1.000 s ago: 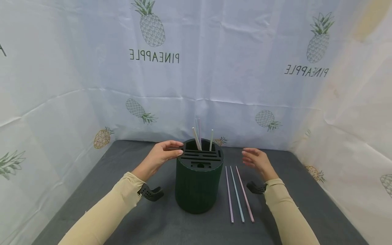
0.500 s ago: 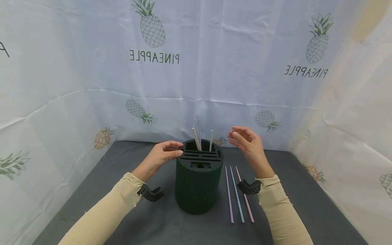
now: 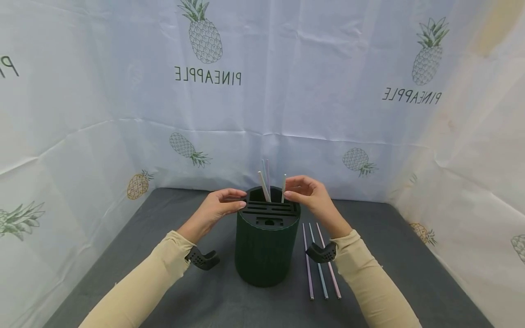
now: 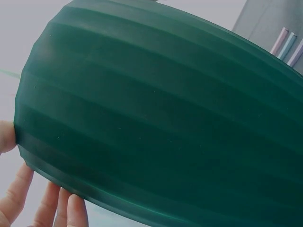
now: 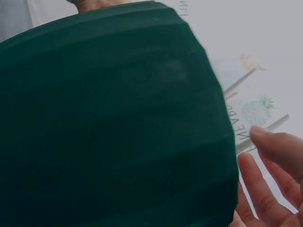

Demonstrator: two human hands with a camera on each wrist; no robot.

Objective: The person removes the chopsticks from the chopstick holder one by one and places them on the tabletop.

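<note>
A dark green round knife holder (image 3: 264,255) stands upright, with slots and a wide rear opening in its black top. My left hand (image 3: 213,207) grips the left side of its upper rim, thumb and fingertips against the ribbed wall in the left wrist view. My right hand (image 3: 315,197) is at the right rim and pinches a pale chopstick (image 3: 284,184) standing in the rear opening. In the right wrist view the thumb lies over this chopstick (image 5: 279,123). Another pale chopstick (image 3: 264,184) and thinner-looking ones lean in the same opening; their lower ends are hidden.
Right of the holder lie a lilac chopstick (image 3: 308,269), a blue one and a pink one, side by side on the dark grey tabletop (image 3: 197,300). My right wrist passes above them. A white pineapple-print curtain (image 3: 311,114) surrounds the back and sides.
My right hand has risen from beside the lying chopsticks, moved left to the holder and taken hold of the pale standing chopstick. The left hand and the holder have stayed in place.
</note>
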